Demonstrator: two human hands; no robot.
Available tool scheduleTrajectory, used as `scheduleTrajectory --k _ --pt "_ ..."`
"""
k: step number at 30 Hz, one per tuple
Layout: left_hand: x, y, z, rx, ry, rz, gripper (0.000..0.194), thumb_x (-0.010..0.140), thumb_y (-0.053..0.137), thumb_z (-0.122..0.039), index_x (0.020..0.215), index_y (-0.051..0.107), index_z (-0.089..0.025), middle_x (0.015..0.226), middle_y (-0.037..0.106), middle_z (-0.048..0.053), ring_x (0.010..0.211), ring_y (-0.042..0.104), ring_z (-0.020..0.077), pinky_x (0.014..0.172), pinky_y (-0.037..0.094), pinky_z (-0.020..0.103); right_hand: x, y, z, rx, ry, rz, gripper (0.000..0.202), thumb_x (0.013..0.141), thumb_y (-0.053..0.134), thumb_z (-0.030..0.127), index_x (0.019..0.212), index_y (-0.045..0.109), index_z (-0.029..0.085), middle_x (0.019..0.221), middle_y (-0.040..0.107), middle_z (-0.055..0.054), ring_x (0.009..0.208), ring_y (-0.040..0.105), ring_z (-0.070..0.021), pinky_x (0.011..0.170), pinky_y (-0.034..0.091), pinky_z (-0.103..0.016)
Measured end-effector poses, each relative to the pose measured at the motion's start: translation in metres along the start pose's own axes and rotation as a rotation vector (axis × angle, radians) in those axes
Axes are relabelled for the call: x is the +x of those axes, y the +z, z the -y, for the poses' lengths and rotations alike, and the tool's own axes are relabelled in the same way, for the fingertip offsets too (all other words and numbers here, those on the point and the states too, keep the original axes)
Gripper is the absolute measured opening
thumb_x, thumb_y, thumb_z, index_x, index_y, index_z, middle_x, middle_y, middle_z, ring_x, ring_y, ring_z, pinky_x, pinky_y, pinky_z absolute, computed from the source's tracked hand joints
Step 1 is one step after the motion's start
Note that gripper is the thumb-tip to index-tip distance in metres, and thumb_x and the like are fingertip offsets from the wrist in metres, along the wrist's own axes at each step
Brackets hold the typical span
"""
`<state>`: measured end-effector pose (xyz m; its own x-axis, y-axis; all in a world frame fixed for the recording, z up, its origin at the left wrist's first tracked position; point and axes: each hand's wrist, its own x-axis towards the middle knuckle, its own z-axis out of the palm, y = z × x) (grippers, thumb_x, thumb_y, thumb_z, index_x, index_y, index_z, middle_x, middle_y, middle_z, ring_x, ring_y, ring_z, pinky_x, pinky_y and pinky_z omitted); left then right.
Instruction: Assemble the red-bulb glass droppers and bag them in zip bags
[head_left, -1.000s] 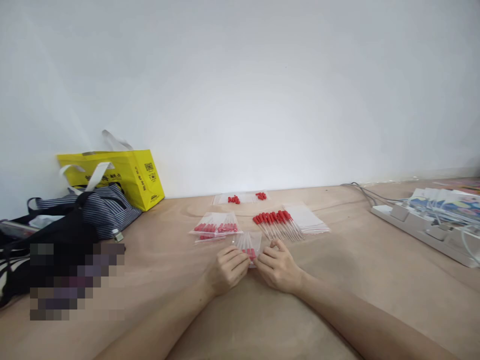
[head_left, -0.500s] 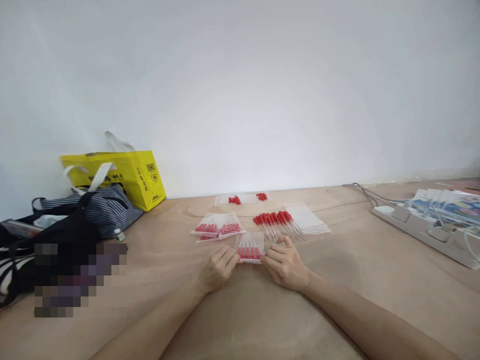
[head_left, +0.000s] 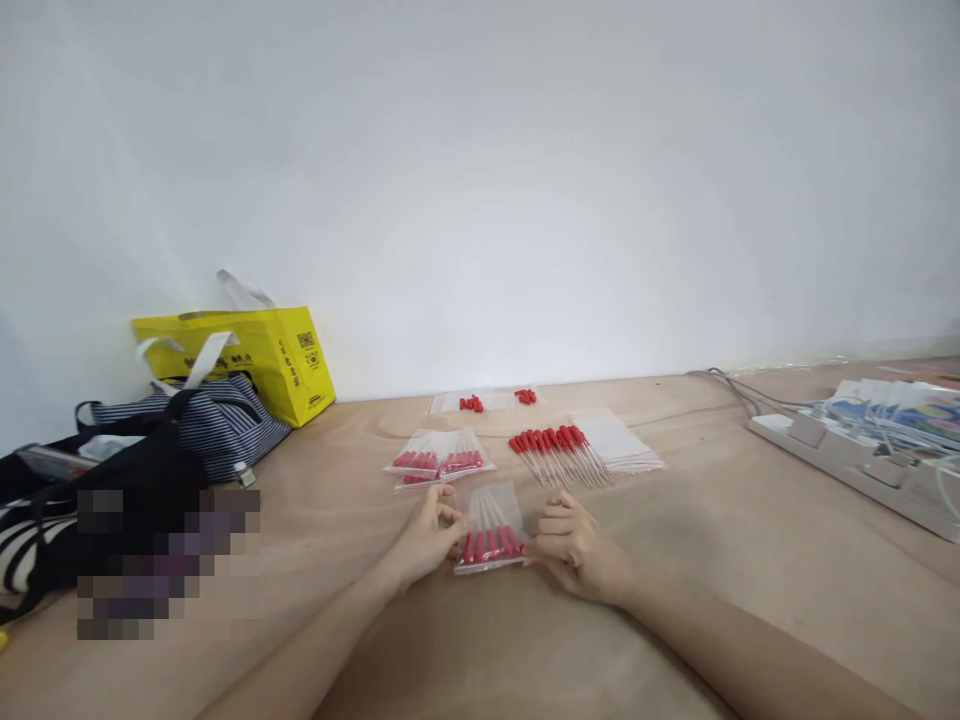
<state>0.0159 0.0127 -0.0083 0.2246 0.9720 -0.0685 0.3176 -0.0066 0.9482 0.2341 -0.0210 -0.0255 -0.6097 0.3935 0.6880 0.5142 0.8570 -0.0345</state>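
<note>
Between my hands is a clear plastic zip bag (head_left: 486, 500) with several red-bulbed droppers in it, their bulbs toward me and their thin stems pointing away. At its left edge, my left hand (head_left: 429, 540) has curled fingers over the plastic, with the index finger raised. My right hand (head_left: 574, 550) pinches the lower right corner. Just beyond lie filled bags (head_left: 439, 458) of the same droppers, overlapping. A row of loose droppers (head_left: 551, 440) fans out beyond my right hand, beside a stack of flat bags (head_left: 622, 450).
Near the wall, red bulbs (head_left: 471, 404) lie on clear plastic with thin stems. A yellow bag (head_left: 296, 360), a striped bag (head_left: 225, 420) and a black bag (head_left: 142, 490) stand at left. A white power strip (head_left: 847, 475) with cables is at right.
The bag of droppers has come nearer to me and tilted slightly. My left hand has shifted from its lower corner up along the left edge, its fingers more spread.
</note>
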Motion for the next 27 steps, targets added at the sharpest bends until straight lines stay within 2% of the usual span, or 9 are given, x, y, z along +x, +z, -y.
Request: scheduleTrajectory --k 3,6,9,11,13,16,19,23,27 --pt "-0.012 0.004 -0.001 -0.078 -0.036 0.063 0.048 0.061 0.067 -0.028 0.097 0.037 -0.021 0.08 0.056 -0.001 0.051 0.056 0.0083 0.052 0.047 0.023 0.001 0.005 0.006 0.069 -0.031 0.051 0.019 0.085 0.043 0.022 0.072 0.057 0.02 0.059 0.055 0.003 0.06 0.047 -0.0095 0.067 0.029 -0.027" --pt "-0.028 -0.005 0.009 -0.111 -0.008 0.071 0.044 0.059 0.069 -0.031 0.094 0.043 -0.02 0.088 0.059 0.003 0.06 0.061 0.0122 0.056 0.049 0.026 0.0 0.007 0.007 0.091 -0.008 0.08 0.018 0.081 0.051 0.037 0.077 0.059 0.021 0.063 0.057 0.002 0.063 0.05 -0.0102 0.066 0.03 -0.027" --pt "-0.041 -0.034 0.027 0.002 0.028 0.005 0.04 0.061 0.066 -0.044 0.09 0.051 -0.019 0.085 0.063 0.005 0.067 0.063 0.018 0.059 0.051 0.03 -0.002 0.006 0.003 0.069 0.022 0.076 0.024 0.079 0.051 0.042 0.084 0.059 0.02 0.066 0.057 0.001 0.065 0.05 -0.0113 0.064 0.032 -0.027" --pt "-0.046 -0.062 0.036 0.064 0.066 -0.124 0.044 0.059 0.063 -0.054 0.086 0.054 -0.019 0.082 0.065 0.005 0.072 0.063 0.0217 0.059 0.051 0.031 -0.003 0.006 -0.001 0.053 0.03 0.066 0.019 0.082 0.048 0.035 0.084 0.06 0.02 0.065 0.057 0.0 0.064 0.05 -0.0111 0.064 0.032 -0.027" --pt "-0.045 -0.092 0.037 0.081 0.083 -0.236 0.048 0.059 0.061 -0.058 0.088 0.055 -0.021 0.091 0.065 0.006 0.078 0.063 0.0228 0.063 0.052 0.032 -0.003 0.006 -0.005 0.036 0.041 0.058 0.017 0.084 0.045 0.028 0.081 0.059 0.019 0.064 0.057 0.0 0.063 0.05 -0.0111 0.064 0.032 -0.027" --pt "-0.027 -0.129 0.026 0.112 0.073 -0.357 0.056 0.056 0.064 -0.057 0.099 0.051 -0.022 0.088 0.065 0.004 0.075 0.063 0.0224 0.06 0.052 0.032 -0.003 0.007 -0.01 0.016 0.072 0.05 0.016 0.083 0.045 0.023 0.078 0.059 0.018 0.062 0.056 0.0 0.062 0.049 -0.0114 0.063 0.032 -0.027" --pt "0.005 -0.15 0.014 0.087 0.021 -0.412 0.058 0.062 0.065 -0.044 0.11 0.043 -0.022 0.081 0.066 0.002 0.073 0.064 0.0197 0.063 0.051 0.03 -0.003 0.006 -0.013 0.003 0.087 0.047 0.017 0.083 0.044 0.022 0.077 0.059 0.018 0.062 0.056 0.0 0.061 0.048 -0.0114 0.063 0.032 -0.027" --pt "0.046 -0.156 0.016 0.186 -0.014 -0.388 0.047 0.072 0.056 -0.029 0.115 0.038 -0.019 0.075 0.066 0.003 0.073 0.064 0.017 0.066 0.051 0.028 -0.004 0.005 -0.015 -0.031 0.088 0.049 0.016 0.083 0.045 0.021 0.073 0.058 0.018 0.061 0.056 0.001 0.06 0.049 -0.0109 0.063 0.031 -0.026" --pt "0.065 -0.155 0.027 0.32 0.002 -0.46 0.036 0.071 0.054 -0.025 0.105 0.046 -0.016 0.076 0.066 0.005 0.077 0.063 0.0192 0.071 0.05 0.031 -0.006 0.008 -0.018 -0.093 0.14 0.024 0.015 0.081 0.046 0.02 0.069 0.056 0.018 0.06 0.056 0.002 0.06 0.049 -0.0104 0.063 0.029 -0.026"
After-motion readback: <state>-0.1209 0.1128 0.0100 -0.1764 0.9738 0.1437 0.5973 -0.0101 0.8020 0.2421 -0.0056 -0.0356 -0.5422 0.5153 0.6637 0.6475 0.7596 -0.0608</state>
